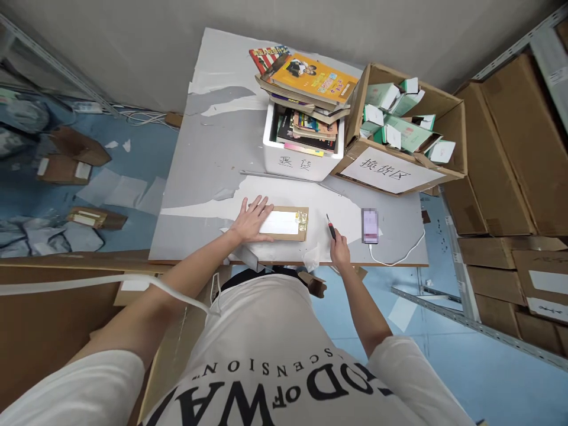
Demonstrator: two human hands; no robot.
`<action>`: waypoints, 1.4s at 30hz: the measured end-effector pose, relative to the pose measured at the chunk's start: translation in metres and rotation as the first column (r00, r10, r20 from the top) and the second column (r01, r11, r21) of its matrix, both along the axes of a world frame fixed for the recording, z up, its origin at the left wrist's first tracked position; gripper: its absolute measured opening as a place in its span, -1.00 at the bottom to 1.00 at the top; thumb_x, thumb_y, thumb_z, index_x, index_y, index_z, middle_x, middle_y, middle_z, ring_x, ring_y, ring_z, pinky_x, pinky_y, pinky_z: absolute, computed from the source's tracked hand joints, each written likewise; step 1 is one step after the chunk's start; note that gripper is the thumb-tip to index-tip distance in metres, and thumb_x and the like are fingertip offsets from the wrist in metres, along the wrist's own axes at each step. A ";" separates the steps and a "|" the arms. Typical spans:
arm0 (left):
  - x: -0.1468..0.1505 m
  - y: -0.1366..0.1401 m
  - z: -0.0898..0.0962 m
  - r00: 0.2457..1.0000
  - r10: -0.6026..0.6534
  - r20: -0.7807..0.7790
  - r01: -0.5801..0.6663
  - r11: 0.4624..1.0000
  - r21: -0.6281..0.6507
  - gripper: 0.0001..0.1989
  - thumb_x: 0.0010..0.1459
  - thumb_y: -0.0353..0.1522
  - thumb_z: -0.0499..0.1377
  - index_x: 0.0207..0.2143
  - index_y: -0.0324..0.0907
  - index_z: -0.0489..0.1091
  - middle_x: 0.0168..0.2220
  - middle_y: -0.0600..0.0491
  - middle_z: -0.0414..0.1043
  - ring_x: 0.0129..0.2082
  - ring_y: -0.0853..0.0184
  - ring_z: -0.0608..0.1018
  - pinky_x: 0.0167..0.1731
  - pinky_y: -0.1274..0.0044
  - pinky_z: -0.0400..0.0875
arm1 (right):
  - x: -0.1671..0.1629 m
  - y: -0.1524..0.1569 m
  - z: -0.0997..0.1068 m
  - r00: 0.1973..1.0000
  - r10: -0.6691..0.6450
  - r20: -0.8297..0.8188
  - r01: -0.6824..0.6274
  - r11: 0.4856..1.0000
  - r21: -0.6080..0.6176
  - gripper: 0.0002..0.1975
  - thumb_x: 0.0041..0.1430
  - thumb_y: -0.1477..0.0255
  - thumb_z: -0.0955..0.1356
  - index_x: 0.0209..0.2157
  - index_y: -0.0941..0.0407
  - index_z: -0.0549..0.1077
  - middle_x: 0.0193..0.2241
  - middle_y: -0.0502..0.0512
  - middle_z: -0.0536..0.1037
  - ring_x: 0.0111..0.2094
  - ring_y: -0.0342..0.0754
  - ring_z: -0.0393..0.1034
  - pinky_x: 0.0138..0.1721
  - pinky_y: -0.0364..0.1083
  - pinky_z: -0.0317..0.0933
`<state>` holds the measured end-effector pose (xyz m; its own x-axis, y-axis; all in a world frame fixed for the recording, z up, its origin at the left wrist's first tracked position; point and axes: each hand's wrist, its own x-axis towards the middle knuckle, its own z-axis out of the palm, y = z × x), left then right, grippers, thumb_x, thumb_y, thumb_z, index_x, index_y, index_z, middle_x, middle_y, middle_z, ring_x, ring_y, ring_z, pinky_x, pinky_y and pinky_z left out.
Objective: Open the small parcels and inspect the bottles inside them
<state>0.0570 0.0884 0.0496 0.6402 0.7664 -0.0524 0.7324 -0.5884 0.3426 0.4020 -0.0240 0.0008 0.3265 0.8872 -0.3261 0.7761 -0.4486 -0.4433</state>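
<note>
A small flat cardboard box with a white label and shiny tape on its right end lies on the table near the front edge. My left hand rests on the left end of this box, fingers spread and flat, covering that end. To the right of the box, apart from it, my right hand is closed around a slim box cutter with a red and black handle. Its tip points away from me, up and slightly left. A phone on a white charging cable lies to the right of that hand.
Behind the small box stand a white bin heaped with books and a large open carton of green-and-white boxes. Cardboard boxes fill the right side. A white cable crosses my left arm.
</note>
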 end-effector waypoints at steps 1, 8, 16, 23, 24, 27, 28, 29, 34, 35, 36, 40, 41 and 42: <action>0.001 -0.003 0.001 1.000 -0.010 0.007 0.010 1.000 0.019 -0.02 -0.08 0.09 0.20 0.27 -0.24 0.04 0.32 -0.30 -0.13 0.31 -0.17 -0.10 0.18 -0.02 -0.40 | -0.004 0.006 -0.007 0.998 0.010 0.065 -0.008 1.000 -0.029 -0.46 0.24 0.37 0.11 0.26 0.11 0.10 -0.03 0.30 0.32 -0.07 0.10 0.30 -0.04 0.07 0.19; 0.003 -0.049 -0.011 0.989 -0.086 0.124 0.077 0.994 0.073 -0.63 0.23 -0.33 0.03 0.08 -0.13 0.31 0.12 -0.17 0.31 0.16 0.12 0.31 0.18 0.17 0.08 | -0.013 0.006 -0.043 0.971 0.026 0.239 -0.017 0.999 -0.040 -0.44 0.21 0.44 0.14 0.26 0.13 0.08 -0.02 0.34 0.27 0.02 0.19 0.19 -0.03 0.12 0.11; 0.006 -0.063 -0.031 0.980 -0.011 0.199 -0.001 0.998 0.063 -0.67 0.26 -0.44 -0.04 0.03 -0.16 0.35 0.02 -0.13 0.40 0.08 0.20 0.38 0.13 0.24 0.19 | -0.030 0.039 -0.010 0.980 0.027 0.197 -0.065 0.979 0.192 -0.43 0.25 0.29 0.13 0.26 0.18 0.06 0.20 0.39 0.07 0.19 0.25 -0.02 0.13 0.20 -0.06; 0.010 -0.058 -0.043 0.974 0.001 0.228 -0.019 0.997 0.076 -0.68 0.28 -0.43 -0.08 -0.04 -0.18 0.40 -0.08 -0.12 0.45 -0.05 0.21 0.45 0.02 0.30 0.27 | -0.100 0.105 0.052 0.620 0.761 0.192 -0.784 0.593 0.182 -0.37 0.19 0.21 0.29 0.24 0.08 0.11 0.23 0.32 0.14 0.21 0.23 0.01 0.19 0.18 -0.14; 0.010 -0.058 -0.044 0.974 0.000 0.228 -0.020 0.996 0.086 -0.68 0.27 -0.44 -0.07 -0.04 -0.18 0.40 -0.08 -0.11 0.45 -0.06 0.22 0.45 0.02 0.31 0.27 | -0.108 0.109 0.055 0.574 0.791 0.212 -0.819 0.557 0.139 -0.41 0.21 0.25 0.28 0.23 0.09 0.13 0.22 0.33 0.17 0.19 0.24 0.04 0.18 0.20 -0.13; 0.010 -0.058 -0.050 0.975 -0.009 0.224 -0.019 0.992 0.122 -0.69 0.26 -0.47 -0.05 -0.05 -0.19 0.40 -0.09 -0.11 0.46 -0.07 0.23 0.45 0.01 0.33 0.27 | -0.119 0.114 0.060 0.472 0.828 0.304 -0.870 0.493 0.009 -0.52 0.29 0.40 0.17 0.22 0.14 0.13 0.19 0.39 0.22 0.15 0.25 0.11 0.14 0.23 -0.07; 0.010 -0.059 -0.052 0.976 -0.012 0.219 -0.018 0.990 0.138 -0.69 0.26 -0.47 -0.04 -0.05 -0.20 0.40 -0.09 -0.10 0.46 -0.07 0.23 0.45 0.00 0.33 0.28 | -0.120 0.116 0.061 0.425 0.839 0.340 -0.885 0.463 -0.037 -0.54 0.30 0.45 0.13 0.22 0.17 0.12 0.19 0.41 0.21 0.14 0.24 0.14 0.12 0.22 -0.02; 0.010 -0.059 -0.053 0.977 -0.016 0.212 -0.017 0.988 0.154 -0.70 0.25 -0.48 -0.04 -0.05 -0.21 0.40 -0.10 -0.10 0.46 -0.08 0.24 0.45 0.00 0.33 0.28 | -0.120 0.118 0.064 0.373 0.852 0.368 -0.898 0.431 -0.088 -0.54 0.29 0.50 0.09 0.21 0.19 0.11 0.18 0.43 0.22 0.12 0.23 0.17 0.09 0.20 0.03; 0.012 -0.061 -0.057 0.983 -0.030 0.184 -0.007 0.980 0.200 -0.69 0.24 -0.51 -0.05 -0.05 -0.20 0.39 -0.11 -0.08 0.46 -0.07 0.26 0.44 0.02 0.33 0.27 | -0.122 0.143 0.088 0.266 0.912 0.311 -0.879 0.362 -0.310 -0.61 0.28 0.56 0.06 0.11 0.15 0.18 -0.04 0.33 0.45 -0.16 0.08 0.41 -0.19 -0.02 0.21; 0.012 -0.061 -0.057 0.983 -0.034 0.180 -0.004 0.979 0.203 -0.68 0.24 -0.52 -0.05 -0.05 -0.20 0.39 -0.11 -0.08 0.46 -0.06 0.27 0.43 0.02 0.33 0.26 | -0.123 0.149 0.093 0.278 0.920 0.278 -0.876 0.361 -0.320 -0.64 0.29 0.53 0.08 0.08 0.12 0.21 -0.10 0.28 0.49 -0.21 0.06 0.42 -0.23 -0.06 0.20; 0.013 -0.061 -0.057 0.984 -0.035 0.176 -0.002 0.978 0.206 -0.68 0.24 -0.52 -0.05 -0.05 -0.20 0.39 -0.11 -0.08 0.46 -0.06 0.27 0.43 0.03 0.32 0.25 | -0.124 0.156 0.097 0.294 0.924 0.246 -0.876 0.363 -0.317 -0.67 0.30 0.49 0.09 0.05 0.10 0.24 -0.16 0.24 0.52 -0.26 0.04 0.42 -0.26 -0.08 0.18; 0.013 -0.063 -0.058 0.988 -0.034 0.154 0.001 0.978 0.209 -0.68 0.25 -0.51 -0.07 -0.05 -0.18 0.39 -0.09 -0.07 0.45 -0.05 0.27 0.42 0.04 0.33 0.24 | -0.121 0.181 0.105 0.388 0.909 0.151 -0.879 0.415 -0.236 -0.67 0.33 0.33 0.10 -0.04 0.10 0.35 -0.27 0.17 0.54 -0.32 -0.01 0.37 -0.34 -0.15 0.08; 0.013 -0.064 -0.058 0.988 -0.033 0.153 0.002 0.979 0.204 -0.69 0.26 -0.50 -0.07 -0.05 -0.18 0.39 -0.08 -0.07 0.44 -0.05 0.27 0.42 0.03 0.33 0.24 | -0.118 0.185 0.104 0.417 0.897 0.143 -0.871 0.440 -0.219 -0.66 0.34 0.33 0.09 -0.05 0.12 0.37 -0.27 0.17 0.53 -0.32 -0.03 0.35 -0.33 -0.15 0.07; 0.012 -0.065 -0.059 0.987 -0.032 0.155 0.001 0.980 0.199 -0.69 0.26 -0.50 -0.06 -0.05 -0.18 0.39 -0.08 -0.08 0.44 -0.05 0.27 0.42 0.03 0.34 0.25 | -0.116 0.188 0.103 0.446 0.883 0.144 -0.860 0.468 -0.205 -0.65 0.35 0.33 0.07 -0.06 0.13 0.38 -0.26 0.17 0.53 -0.32 -0.04 0.34 -0.33 -0.15 0.06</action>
<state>0.0690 0.0235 -0.0096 0.6410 0.7406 0.2014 0.6685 -0.6677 0.3277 0.2864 0.1642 0.1034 -0.5361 0.7136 -0.4509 0.8420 0.4901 -0.2255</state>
